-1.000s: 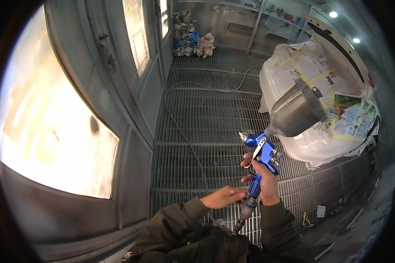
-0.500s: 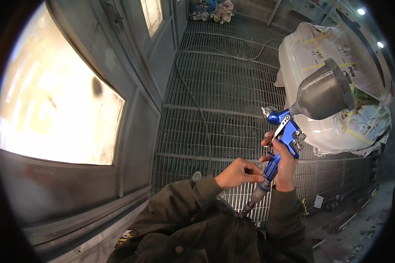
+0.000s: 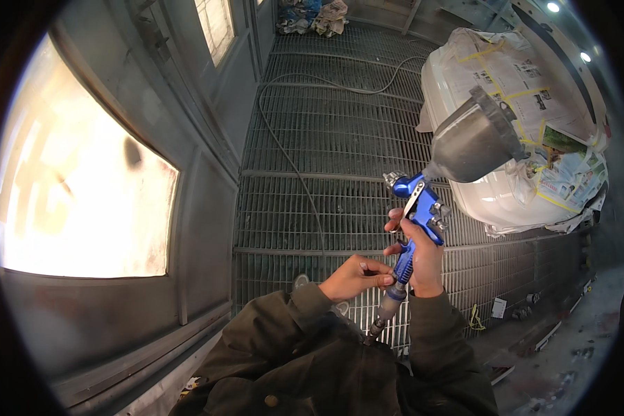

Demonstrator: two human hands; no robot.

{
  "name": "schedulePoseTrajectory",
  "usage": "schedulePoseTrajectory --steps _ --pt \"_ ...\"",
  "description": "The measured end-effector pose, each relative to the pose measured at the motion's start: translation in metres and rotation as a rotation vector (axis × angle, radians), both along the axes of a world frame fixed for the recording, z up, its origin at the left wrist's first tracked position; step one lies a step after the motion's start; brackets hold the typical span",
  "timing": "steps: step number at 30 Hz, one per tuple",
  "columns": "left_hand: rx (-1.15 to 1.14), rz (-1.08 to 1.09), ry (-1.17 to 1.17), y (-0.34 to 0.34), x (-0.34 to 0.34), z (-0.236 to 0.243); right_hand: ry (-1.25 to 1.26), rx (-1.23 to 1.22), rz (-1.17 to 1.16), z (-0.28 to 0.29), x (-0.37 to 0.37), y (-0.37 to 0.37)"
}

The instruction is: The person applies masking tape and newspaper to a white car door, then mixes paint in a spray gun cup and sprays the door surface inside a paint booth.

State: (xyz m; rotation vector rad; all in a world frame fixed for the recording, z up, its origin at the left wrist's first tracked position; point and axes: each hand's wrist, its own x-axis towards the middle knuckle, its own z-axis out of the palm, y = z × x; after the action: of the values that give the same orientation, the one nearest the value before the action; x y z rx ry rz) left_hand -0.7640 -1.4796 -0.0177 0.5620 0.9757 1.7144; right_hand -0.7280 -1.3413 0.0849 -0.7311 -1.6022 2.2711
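A blue spray gun (image 3: pixel 425 211) with a dark grey paint cup (image 3: pixel 473 142) on top is in my right hand (image 3: pixel 426 262). My fingers wrap round its grip and reach the silver trigger, and the nozzle points to the left. Below the grip, a cloudy cylindrical fitting (image 3: pixel 390 305) joins an air connector that runs down toward my jacket. With thumb and forefinger pinched, my left hand (image 3: pixel 359 276) touches the lower end of the grip, just above that fitting. The small part between those fingertips is mostly hidden.
A white car body part (image 3: pixel 475 201), masked with newspaper and yellow tape, stands to the right. A thin hose (image 3: pixel 295 166) curves over the metal floor grating (image 3: pixel 312 139). Bright windowed panels (image 3: pixel 83 180) line the left. Crumpled paper and plastic (image 3: pixel 329 17) lie at the far end.
The view has shifted slightly, so the spray gun, both hands and the car part all appear further left. My grip on the gun and the left-hand pinch look the same.
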Motion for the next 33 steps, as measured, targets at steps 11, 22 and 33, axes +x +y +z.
schedulePoseTrajectory --steps 11,22,33 --pt "0.106 -0.112 -0.098 0.006 -0.004 -0.018 -0.080 0.008 0.090 -0.010 0.004 0.011" --pt "0.135 -0.154 -0.084 0.007 -0.003 -0.021 -0.007 -0.007 0.065 0.004 -0.001 0.001" --pt "0.097 -0.136 -0.055 0.005 0.000 -0.025 -0.029 -0.034 0.008 0.009 -0.007 -0.003"
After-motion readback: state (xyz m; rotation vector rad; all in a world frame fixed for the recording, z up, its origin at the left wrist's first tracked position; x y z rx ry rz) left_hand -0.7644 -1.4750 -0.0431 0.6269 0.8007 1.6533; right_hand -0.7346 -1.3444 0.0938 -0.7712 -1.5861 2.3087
